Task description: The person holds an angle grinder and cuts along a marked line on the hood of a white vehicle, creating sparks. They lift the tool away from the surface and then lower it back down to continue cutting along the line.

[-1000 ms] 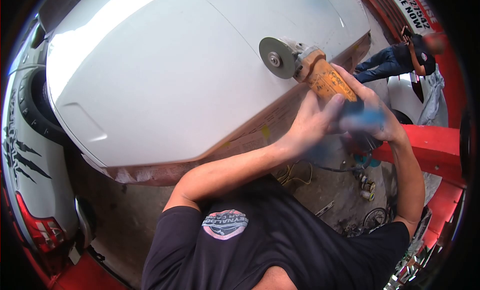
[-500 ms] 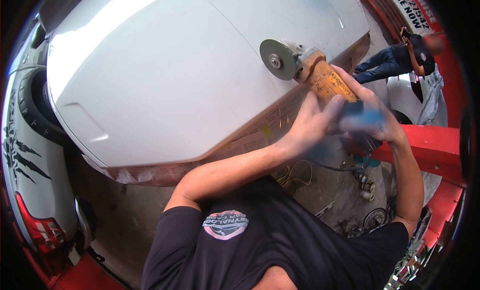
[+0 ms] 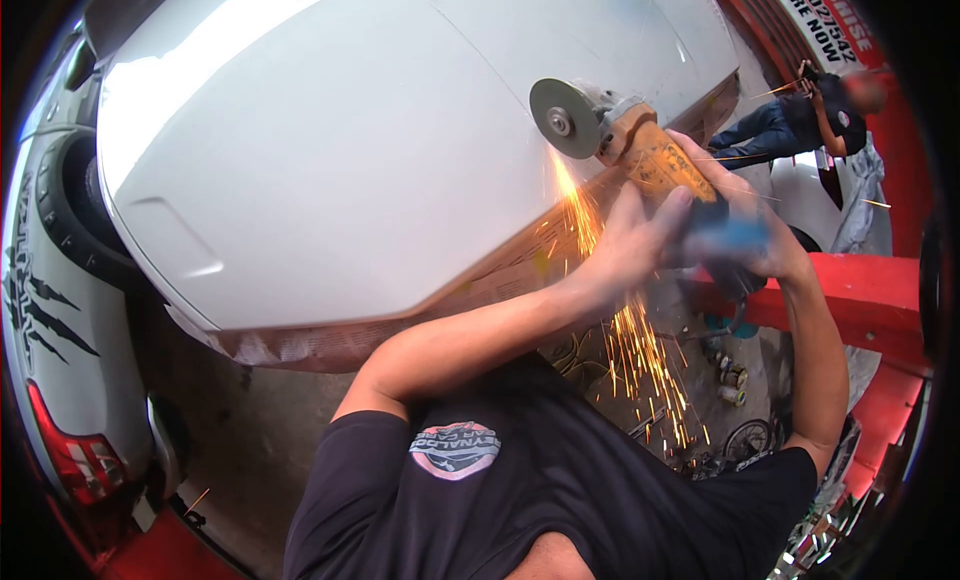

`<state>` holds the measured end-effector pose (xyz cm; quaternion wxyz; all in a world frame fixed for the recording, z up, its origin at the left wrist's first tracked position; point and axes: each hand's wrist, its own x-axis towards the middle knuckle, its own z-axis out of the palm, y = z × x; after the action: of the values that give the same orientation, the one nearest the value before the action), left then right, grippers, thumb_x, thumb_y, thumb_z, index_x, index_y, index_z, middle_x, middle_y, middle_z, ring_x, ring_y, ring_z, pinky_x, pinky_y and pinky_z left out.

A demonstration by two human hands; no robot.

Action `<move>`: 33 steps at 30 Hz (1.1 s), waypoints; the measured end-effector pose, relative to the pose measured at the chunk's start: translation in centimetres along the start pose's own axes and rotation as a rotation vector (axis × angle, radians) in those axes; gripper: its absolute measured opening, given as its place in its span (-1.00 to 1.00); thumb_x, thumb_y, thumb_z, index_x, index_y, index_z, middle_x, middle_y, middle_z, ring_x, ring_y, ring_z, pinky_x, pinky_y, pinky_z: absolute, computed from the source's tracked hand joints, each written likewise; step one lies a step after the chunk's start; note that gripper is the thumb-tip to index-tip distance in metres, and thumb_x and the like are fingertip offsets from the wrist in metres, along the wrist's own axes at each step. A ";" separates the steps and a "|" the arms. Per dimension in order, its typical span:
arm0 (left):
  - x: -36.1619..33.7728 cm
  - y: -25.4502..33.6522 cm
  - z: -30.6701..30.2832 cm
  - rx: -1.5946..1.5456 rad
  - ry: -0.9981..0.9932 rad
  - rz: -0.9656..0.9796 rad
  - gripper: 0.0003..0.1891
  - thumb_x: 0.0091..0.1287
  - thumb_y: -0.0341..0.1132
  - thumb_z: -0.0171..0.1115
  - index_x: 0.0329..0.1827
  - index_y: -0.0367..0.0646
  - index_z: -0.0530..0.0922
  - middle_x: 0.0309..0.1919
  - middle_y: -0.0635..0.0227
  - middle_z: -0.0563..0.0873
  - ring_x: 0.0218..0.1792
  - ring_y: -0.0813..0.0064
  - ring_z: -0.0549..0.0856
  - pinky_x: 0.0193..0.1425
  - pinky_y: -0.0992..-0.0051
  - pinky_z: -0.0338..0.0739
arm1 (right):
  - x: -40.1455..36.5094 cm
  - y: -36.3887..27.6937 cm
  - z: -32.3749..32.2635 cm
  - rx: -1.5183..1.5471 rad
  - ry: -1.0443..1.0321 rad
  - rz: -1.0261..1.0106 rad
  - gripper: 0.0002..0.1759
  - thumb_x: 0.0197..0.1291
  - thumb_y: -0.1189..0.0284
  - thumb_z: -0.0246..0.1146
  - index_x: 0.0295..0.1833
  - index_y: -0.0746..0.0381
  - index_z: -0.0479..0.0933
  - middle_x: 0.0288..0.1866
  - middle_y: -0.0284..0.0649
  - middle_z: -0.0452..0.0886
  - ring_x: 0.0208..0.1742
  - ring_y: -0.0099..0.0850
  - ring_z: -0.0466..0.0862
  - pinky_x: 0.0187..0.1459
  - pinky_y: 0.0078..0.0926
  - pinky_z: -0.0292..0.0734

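An orange angle grinder (image 3: 662,165) is held in both hands over a white car panel (image 3: 340,180). My left hand (image 3: 628,240) is closed on the grinder's body from the near side, partly blurred. Wrapped round the grinder's right and rear side is my right hand (image 3: 750,215); a blue blur covers part of it. The grey disc (image 3: 565,120) stands at the panel's surface, and bright sparks (image 3: 575,200) stream from its lower edge toward the floor. Exact disc contact is hard to tell. Masking paper (image 3: 480,285) lines the panel's near edge.
At the upper right, a person (image 3: 825,115) in a dark shirt and jeans stands with raised hands. A red beam (image 3: 850,298) crosses at the right. Another car (image 3: 75,350) with a red tail light is at the left. Cables and small items lie on the floor.
Sparks have grown from a few faint streaks to a dense stream falling past my left forearm. The grinder and disc have shifted slightly right.
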<state>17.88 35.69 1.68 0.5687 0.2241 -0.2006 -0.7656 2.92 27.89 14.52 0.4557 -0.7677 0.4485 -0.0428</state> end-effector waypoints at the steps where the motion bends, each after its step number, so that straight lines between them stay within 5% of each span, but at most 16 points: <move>1: 0.3 -0.2 0.2 -0.038 -0.040 0.025 -0.31 0.72 0.13 0.30 0.52 -0.27 0.28 0.28 0.13 0.63 0.21 0.29 0.81 0.31 0.12 0.88 | -0.2 -0.2 -0.2 -0.001 0.002 0.001 0.26 0.00 0.42 0.50 0.89 0.24 0.16 0.43 -0.04 0.68 0.29 -0.36 0.69 0.37 -0.39 0.62; 6: -0.2 0.1 0.9 -0.060 -0.063 0.006 -0.33 0.73 0.10 0.28 0.53 -0.27 0.27 0.31 0.12 0.63 0.23 0.28 0.81 0.31 0.11 0.88 | -0.3 -1.0 0.0 -0.058 0.008 0.071 0.26 -0.02 0.46 0.44 0.90 0.24 0.15 0.31 -0.15 0.70 0.06 -0.45 0.70 0.13 -0.47 0.68; 12: 0.5 -0.6 0.7 -0.096 -0.102 0.057 -0.37 0.77 0.05 0.23 0.59 -0.24 0.27 0.38 0.12 0.66 0.26 0.26 0.82 0.31 0.05 0.88 | -0.3 -1.4 0.0 -0.085 0.009 0.040 0.25 -0.03 0.47 0.41 0.89 0.26 0.15 0.29 -0.15 0.70 0.06 -0.46 0.69 0.15 -0.47 0.67; 20: 1.4 -1.5 0.2 0.000 -0.145 0.142 -0.51 0.82 0.04 0.13 0.51 -0.17 0.42 0.22 0.28 0.76 0.16 0.39 0.84 0.27 0.09 0.89 | -0.5 -2.3 0.1 -0.048 -0.004 0.049 0.24 -0.02 0.47 0.42 0.89 0.28 0.15 0.33 -0.11 0.69 0.13 -0.46 0.68 0.21 -0.46 0.66; 25: 1.3 -0.9 0.4 0.009 -0.127 0.032 -0.53 0.84 0.02 0.11 0.51 -0.16 0.43 0.22 0.29 0.76 0.13 0.42 0.83 0.25 0.12 0.88 | -0.5 -2.2 -0.2 -0.153 0.009 0.064 0.25 -0.03 0.44 0.42 0.89 0.28 0.15 0.32 -0.10 0.70 0.12 -0.46 0.69 0.21 -0.47 0.65; 33: 1.4 -0.8 0.4 0.019 -0.126 0.036 -0.56 0.83 0.00 0.12 0.46 -0.16 0.44 0.23 0.30 0.75 0.13 0.44 0.83 0.24 0.13 0.89 | -0.5 -2.3 0.1 -0.087 -0.002 0.081 0.26 -0.06 0.43 0.38 0.90 0.21 0.16 0.18 -0.11 0.74 -0.08 -0.48 0.71 0.01 -0.49 0.69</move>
<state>16.66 34.63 1.35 0.5664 0.1774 -0.2472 -0.7659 4.19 28.77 16.36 0.4237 -0.7682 0.4800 -0.0037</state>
